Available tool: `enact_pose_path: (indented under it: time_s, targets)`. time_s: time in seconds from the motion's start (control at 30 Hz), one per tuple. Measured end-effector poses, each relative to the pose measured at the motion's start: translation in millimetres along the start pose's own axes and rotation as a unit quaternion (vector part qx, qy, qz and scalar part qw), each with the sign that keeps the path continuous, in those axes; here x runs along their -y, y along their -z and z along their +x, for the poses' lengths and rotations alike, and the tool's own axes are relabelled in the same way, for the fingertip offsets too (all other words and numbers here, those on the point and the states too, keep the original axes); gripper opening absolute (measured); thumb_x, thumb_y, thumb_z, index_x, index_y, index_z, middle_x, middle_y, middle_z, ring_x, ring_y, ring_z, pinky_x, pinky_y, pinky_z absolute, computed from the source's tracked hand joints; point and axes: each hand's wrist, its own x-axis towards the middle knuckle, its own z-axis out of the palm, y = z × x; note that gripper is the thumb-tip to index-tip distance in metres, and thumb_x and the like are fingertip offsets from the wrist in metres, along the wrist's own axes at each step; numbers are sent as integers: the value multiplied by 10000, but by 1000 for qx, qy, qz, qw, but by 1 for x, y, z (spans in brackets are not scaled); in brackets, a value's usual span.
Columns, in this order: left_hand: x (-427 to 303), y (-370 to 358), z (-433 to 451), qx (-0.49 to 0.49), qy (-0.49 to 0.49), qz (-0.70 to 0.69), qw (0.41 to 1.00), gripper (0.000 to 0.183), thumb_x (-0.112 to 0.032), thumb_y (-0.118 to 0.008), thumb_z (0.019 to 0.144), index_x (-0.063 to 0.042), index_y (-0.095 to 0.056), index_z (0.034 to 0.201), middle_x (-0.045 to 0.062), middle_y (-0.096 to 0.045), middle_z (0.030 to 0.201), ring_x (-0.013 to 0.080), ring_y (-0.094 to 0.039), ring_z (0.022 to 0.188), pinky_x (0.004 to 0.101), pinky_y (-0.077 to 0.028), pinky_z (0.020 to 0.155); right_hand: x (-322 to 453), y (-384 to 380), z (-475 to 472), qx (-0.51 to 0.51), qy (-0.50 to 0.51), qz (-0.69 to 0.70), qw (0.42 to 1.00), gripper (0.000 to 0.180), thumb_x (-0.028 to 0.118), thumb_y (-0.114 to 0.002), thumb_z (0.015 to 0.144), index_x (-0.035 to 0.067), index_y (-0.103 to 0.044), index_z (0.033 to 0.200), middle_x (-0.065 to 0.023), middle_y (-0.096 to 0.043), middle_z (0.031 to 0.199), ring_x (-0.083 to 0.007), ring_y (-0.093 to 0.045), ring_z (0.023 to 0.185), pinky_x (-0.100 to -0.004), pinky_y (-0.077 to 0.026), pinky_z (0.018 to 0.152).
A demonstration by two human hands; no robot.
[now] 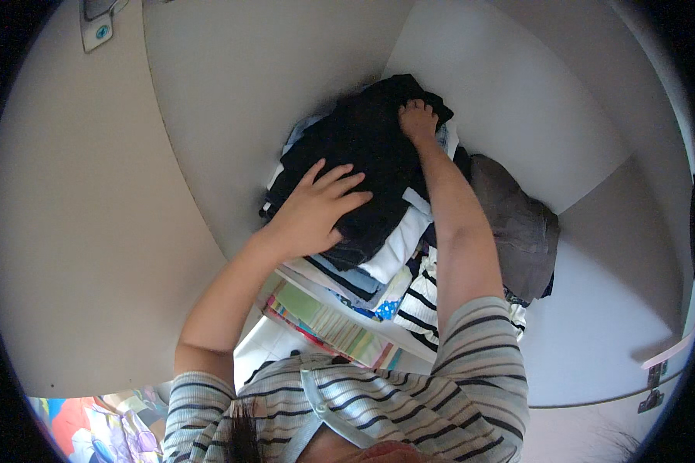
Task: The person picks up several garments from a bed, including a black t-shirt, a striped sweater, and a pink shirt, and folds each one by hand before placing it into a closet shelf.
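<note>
A black folded garment (362, 150) lies on top of a stack of clothes inside a cabinet. My left hand (315, 217) rests flat on its near left part, fingers spread. Towards the far right end of the same garment, my right hand (419, 120) touches the cloth with bent fingers; whether it pinches any fabric cannot be made out. White cloth (397, 246) and folded blue denim (347, 275) stick out beneath the black garment. A black-and-white striped knit (420, 298) sits just right of the stack, partly covered by my right forearm.
Dark grey-brown clothing (515, 226) is piled against the right side. Pale cabinet walls (278, 58) close in behind and at both sides. Below the white shelf edge (376, 327) is striped, multicoloured fabric (318, 312). Colourful printed cloth (110, 428) shows at lower left.
</note>
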Motion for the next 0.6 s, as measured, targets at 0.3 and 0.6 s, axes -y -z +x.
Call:
enact_pose_path:
  time_s: [0.3,0.6]
  targets:
    - [6,-4,-6,-15,16,-33,999,631,-160,-568,564,-116,-498,1189,128,-418,1302,288,-309,1268,502,-171,1064,43,48,-6,-11,117,72,991,568,534,-382,853,150,-443,1266,-106,-363,1357,-336,-353,1222,-560,-249,971]
    - [0,-29,-50,-53,69,43,995,634,-332,-538,715,-112,-397,1293,141,-304,1381,317,-257,1288,509,-131,1055,42,51,-51,160,105,391,900,550,533,-329,887,168,-456,1278,-101,-373,1358,-260,-283,1286,-409,-180,1067]
